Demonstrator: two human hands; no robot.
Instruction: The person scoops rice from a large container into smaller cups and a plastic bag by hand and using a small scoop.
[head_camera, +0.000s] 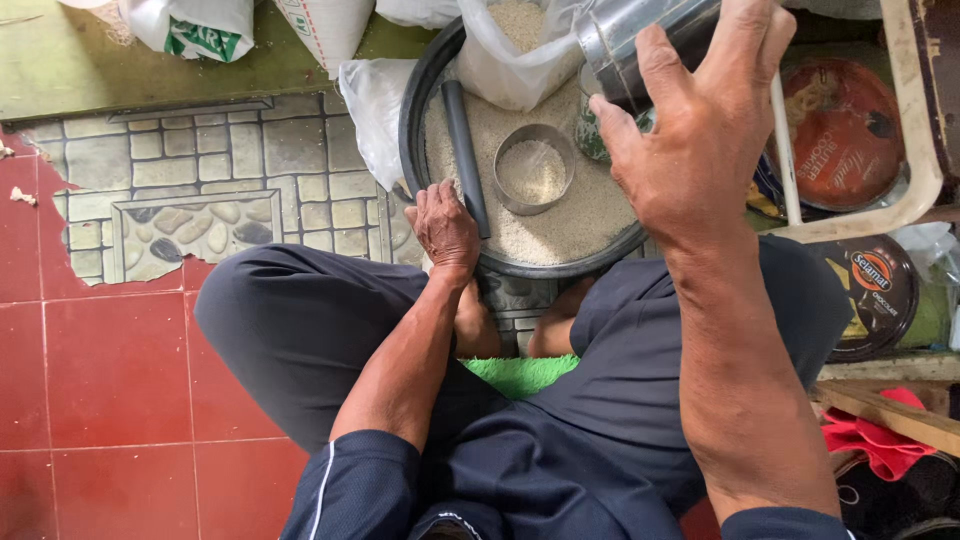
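Right hand grips shiny steel can tilted over clear plastic bag; left hand clasps black rod at round black basin's near rim. Rice could spill outside the bag if the can tips off-centre.

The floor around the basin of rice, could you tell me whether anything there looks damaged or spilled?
Yes. The red floor covering is torn off in a ragged edge left of the basin, baring a stone-pattern layer beneath. No spilled rice shows. The left hand grips a dark stick; the right hand holds a metal can.
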